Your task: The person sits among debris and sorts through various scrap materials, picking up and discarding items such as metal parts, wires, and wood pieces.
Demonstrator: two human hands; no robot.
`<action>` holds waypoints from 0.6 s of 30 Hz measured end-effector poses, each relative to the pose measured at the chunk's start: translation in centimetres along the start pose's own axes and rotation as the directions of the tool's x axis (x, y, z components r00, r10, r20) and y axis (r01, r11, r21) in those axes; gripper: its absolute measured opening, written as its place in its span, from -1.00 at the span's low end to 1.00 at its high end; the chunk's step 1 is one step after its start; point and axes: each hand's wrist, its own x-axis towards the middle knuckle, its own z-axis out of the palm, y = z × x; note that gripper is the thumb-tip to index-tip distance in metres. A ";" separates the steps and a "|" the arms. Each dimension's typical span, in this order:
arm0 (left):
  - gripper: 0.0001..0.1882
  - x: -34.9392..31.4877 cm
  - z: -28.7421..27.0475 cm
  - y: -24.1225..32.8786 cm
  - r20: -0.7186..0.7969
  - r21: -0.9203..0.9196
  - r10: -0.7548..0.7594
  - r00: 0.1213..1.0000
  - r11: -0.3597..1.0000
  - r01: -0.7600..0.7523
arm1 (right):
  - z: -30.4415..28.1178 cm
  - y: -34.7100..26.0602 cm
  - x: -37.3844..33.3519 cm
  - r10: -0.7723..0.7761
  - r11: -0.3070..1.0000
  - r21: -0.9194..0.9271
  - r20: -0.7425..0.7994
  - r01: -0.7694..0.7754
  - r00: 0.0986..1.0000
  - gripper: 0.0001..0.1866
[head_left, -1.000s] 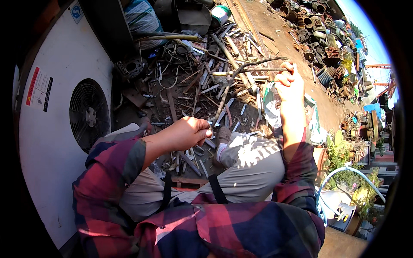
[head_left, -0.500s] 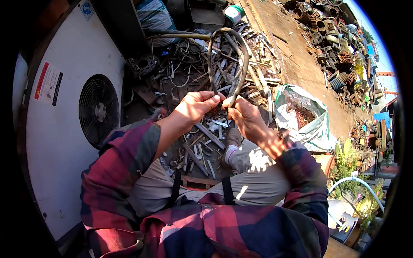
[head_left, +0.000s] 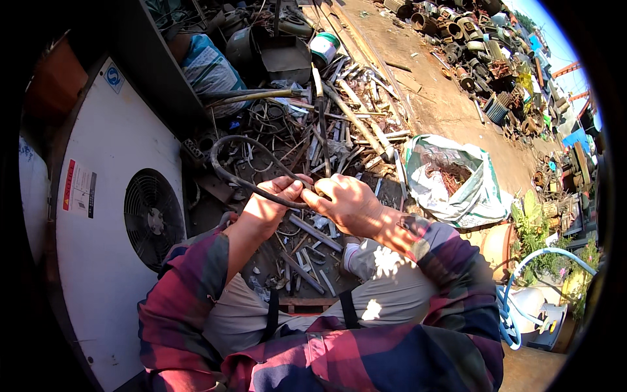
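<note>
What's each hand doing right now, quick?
Left hand: closed, pinching the dark cable at its loop.
Right hand: closed, gripping the same cable close beside the left.

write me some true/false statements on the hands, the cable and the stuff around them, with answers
1. The left hand and right hand are close together, both at the dark cable. True.
2. The dark cable is pulled out straight. False: it bends in a broad curve out past the left hand.
3. A round fan sits in the white panel on the person's left. True.
4. The open white-and-green sack is left of both hands. False: it is to their right.
5. Reddish strands show inside the sack. True.
6. The right hand holds the light-blue hose. False: the hose is apart from both hands, toward the right edge.
</note>
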 end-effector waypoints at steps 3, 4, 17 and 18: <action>-0.75 -0.3 0.1 0.5 0.023 0.020 -0.047 0.999 0.999 0.047 | 0.0 -0.5 0.0 0.034 0.996 0.082 0.074 -0.040 0.997 -0.61; -0.76 -0.5 0.1 0.6 0.014 0.031 -0.065 0.998 0.997 0.065 | -0.3 -0.9 0.3 0.029 0.995 0.094 0.065 -0.035 0.997 -0.66; -0.52 -2.4 1.4 2.4 0.111 0.908 -0.147 0.983 0.418 -0.040 | 1.4 3.9 -5.7 0.241 0.954 0.177 0.023 -0.241 0.970 -0.75; -0.48 -3.3 1.8 3.8 0.262 0.963 -0.186 0.947 0.108 -0.245 | 2.4 5.3 -6.9 0.303 0.940 0.177 -0.043 -0.292 0.952 -0.76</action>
